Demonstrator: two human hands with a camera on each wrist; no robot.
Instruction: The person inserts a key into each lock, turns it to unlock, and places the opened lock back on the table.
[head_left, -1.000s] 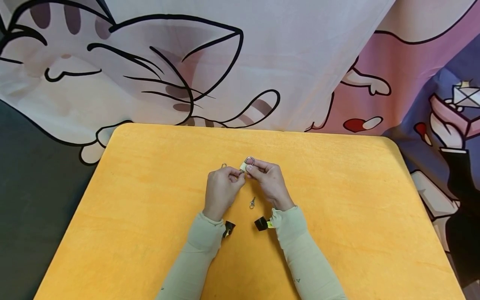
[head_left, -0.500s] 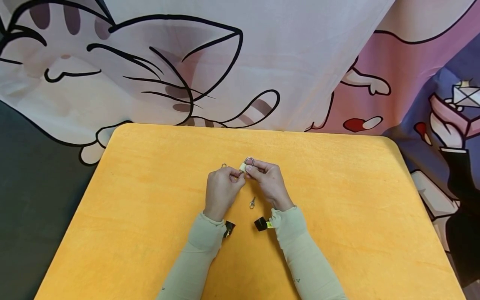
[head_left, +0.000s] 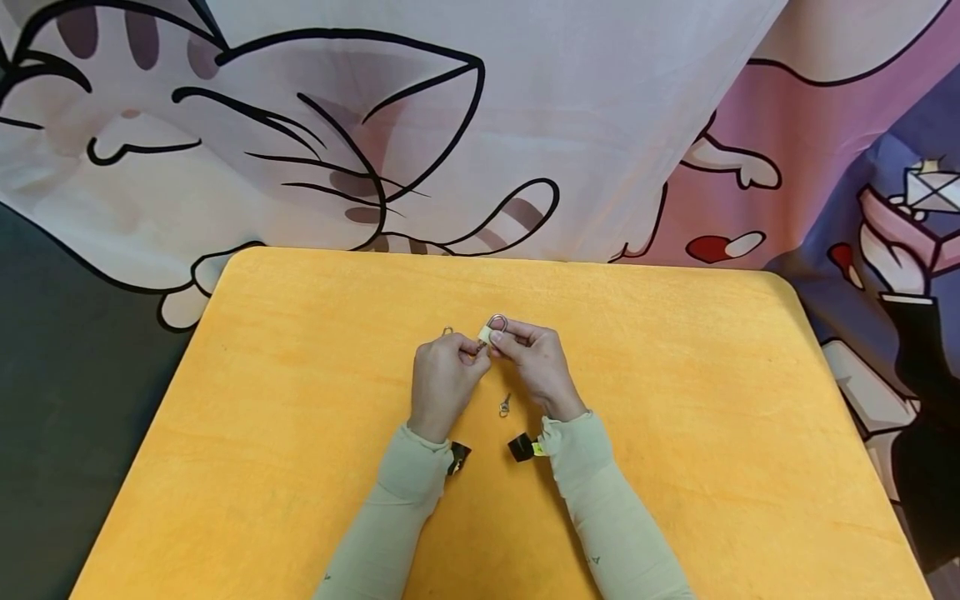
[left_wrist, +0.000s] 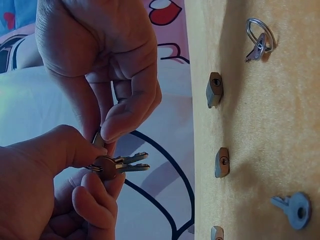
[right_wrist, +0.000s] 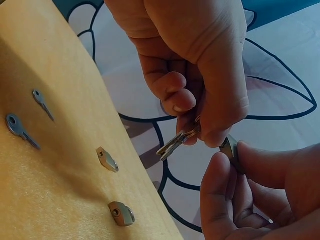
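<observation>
In the head view my right hand (head_left: pixel 543 367) grips a small padlock (head_left: pixel 485 336) by its body, its shackle up. My left hand (head_left: pixel 444 379) pinches a key at the padlock's lower end, with fingertips right at the keyhole side. From that hand hang two more keys (left_wrist: pixel 134 162) on a ring, seen in the left wrist view. The right wrist view shows the held padlock (right_wrist: pixel 230 151) between thumb and fingers, and the dangling keys (right_wrist: pixel 171 146) beside it. The pinched key is mostly hidden by the fingers.
Several padlocks (left_wrist: pixel 215 90) stand on the yellow table (head_left: pixel 300 417) behind the hands, mostly hidden in the head view. Loose keys (head_left: pixel 505 406) lie nearer me, between the forearms. A printed curtain (head_left: pixel 600 125) hangs along the table's far edge.
Both hands keep their places, with the padlock and the keys still held together. Only a very slight shift of the padlock shows.
</observation>
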